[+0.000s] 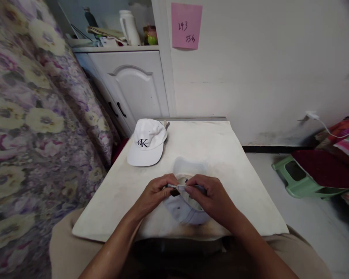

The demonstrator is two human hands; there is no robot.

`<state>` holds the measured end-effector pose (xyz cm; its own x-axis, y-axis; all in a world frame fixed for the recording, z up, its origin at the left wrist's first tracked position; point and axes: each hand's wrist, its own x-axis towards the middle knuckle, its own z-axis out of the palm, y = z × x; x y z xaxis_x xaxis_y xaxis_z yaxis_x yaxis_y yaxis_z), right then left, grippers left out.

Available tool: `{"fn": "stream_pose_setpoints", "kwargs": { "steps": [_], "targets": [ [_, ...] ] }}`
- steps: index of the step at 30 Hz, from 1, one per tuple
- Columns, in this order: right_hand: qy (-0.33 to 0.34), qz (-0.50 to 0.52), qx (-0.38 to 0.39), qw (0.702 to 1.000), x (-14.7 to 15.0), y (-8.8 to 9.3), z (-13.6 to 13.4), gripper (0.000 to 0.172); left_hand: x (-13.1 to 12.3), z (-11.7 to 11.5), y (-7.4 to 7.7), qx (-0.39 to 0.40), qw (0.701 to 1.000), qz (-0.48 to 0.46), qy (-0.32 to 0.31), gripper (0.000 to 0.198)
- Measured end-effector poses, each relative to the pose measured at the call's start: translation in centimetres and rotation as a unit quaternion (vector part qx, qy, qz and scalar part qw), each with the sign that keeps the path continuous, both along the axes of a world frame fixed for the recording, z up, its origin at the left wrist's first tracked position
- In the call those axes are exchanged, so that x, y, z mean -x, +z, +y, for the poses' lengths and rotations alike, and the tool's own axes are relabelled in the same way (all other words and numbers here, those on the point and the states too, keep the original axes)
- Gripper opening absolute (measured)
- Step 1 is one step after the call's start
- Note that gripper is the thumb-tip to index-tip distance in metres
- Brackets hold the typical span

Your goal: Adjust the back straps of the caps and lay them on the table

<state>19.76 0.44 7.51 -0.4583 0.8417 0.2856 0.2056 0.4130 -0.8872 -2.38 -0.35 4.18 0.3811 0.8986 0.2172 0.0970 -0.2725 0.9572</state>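
On the white table (238, 174), seen from the head camera, a pale cap (182, 212) lies close to the near edge, right in front of the person. Its brim (189, 166) points away toward the wall. Both hands are on the back of the cap. The left hand (154, 192) comes in from the left, with its fingers curled together and pinching a thin strap (176, 187) on the cap. The right hand (212, 195) comes in from the right. Its fingers are bent and pressed together on the same strap, just beside the left fingers. The two hands almost touch in the middle. The strap has a small dark bit at its end, but it is too small to tell what it is.

A second cap, a white cap with black letters (146, 142), sits farther back on the left part of the table, well apart from the hands. Its brim points toward the person.

Left of the table hangs a big flowered cloth (31, 116). Behind the table stands a white cupboard (133, 83), with a white jug (129, 26) on top. A pink note (186, 26) is stuck on the wall. On the floor to the right are a green stool (303, 186) and a dark red cushion (325, 168) that rests on it.
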Motion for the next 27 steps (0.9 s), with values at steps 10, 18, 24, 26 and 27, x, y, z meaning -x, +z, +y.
{"fn": "stream_pose_setpoints", "kwargs": {
  "steps": [10,18,24,26,27],
  "targets": [
    [0.012,-0.009,-0.003,1.0,-0.1,-0.12,0.03,0.012,0.09,0.05,-0.25,-0.002,1.0,-0.002,0.001,0.025],
    [0.018,-0.011,-0.003,1.0,-0.18,0.04,0.05,0.012,0.01,0.07,-0.26,0.002,1.0,0.02,0.001,0.028],
    [0.005,-0.04,-0.039,0.998,-0.44,-0.09,0.06,0.01,-0.2,0.07,-0.02,0.008,1.0,0.013,-0.002,0.022],
    [0.004,-0.043,-0.041,0.998,-0.48,-0.17,0.05,0.009,-0.28,0.07,0.04,0.014,1.0,0.016,-0.001,0.02],
    [0.005,-0.042,-0.04,0.998,-0.48,-0.21,0.05,0.008,-0.32,0.06,0.07,0.017,1.0,0.017,0.0,0.019]
  ]
}}
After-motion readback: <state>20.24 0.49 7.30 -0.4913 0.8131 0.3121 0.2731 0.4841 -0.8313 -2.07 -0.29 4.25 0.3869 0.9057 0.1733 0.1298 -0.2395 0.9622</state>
